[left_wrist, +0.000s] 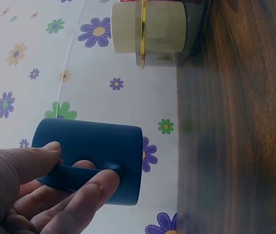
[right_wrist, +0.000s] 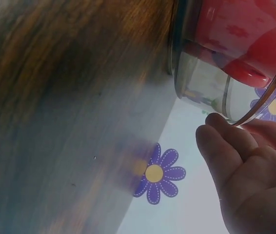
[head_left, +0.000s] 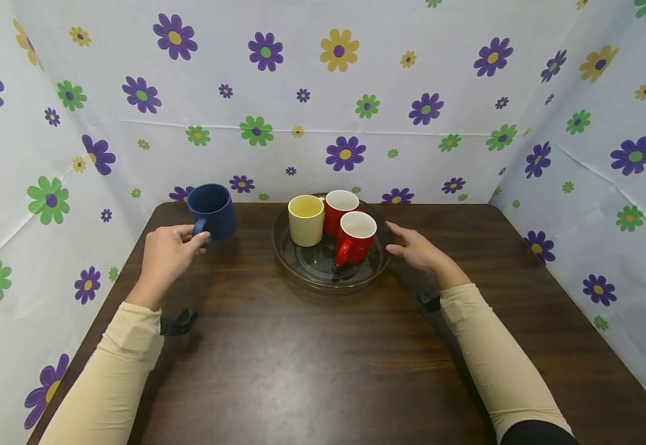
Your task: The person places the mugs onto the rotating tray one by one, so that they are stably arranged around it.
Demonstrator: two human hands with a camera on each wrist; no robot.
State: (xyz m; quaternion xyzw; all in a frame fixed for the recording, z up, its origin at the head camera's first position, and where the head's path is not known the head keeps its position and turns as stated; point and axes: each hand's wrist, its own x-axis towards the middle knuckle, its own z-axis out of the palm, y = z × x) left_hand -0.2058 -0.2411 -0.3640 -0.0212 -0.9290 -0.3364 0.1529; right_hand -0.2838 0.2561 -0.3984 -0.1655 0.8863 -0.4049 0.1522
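Observation:
A dark blue mug is in my left hand, held by the handle between thumb and fingers. It hangs above the back left of the table, and its handle shows in the left wrist view. A round clear glass dish with a gold rim stands at the back middle. Inside it are a pale yellow mug and two red mugs with white insides, one in front and one behind. At the dish's right side is my right hand, fingertips at the rim, fingers loosely extended.
Dark brown wood makes up the tabletop. A white cloth with purple, green and yellow flowers hangs behind the table and along both sides. Dark straps sit on my wrists, over cream sleeves.

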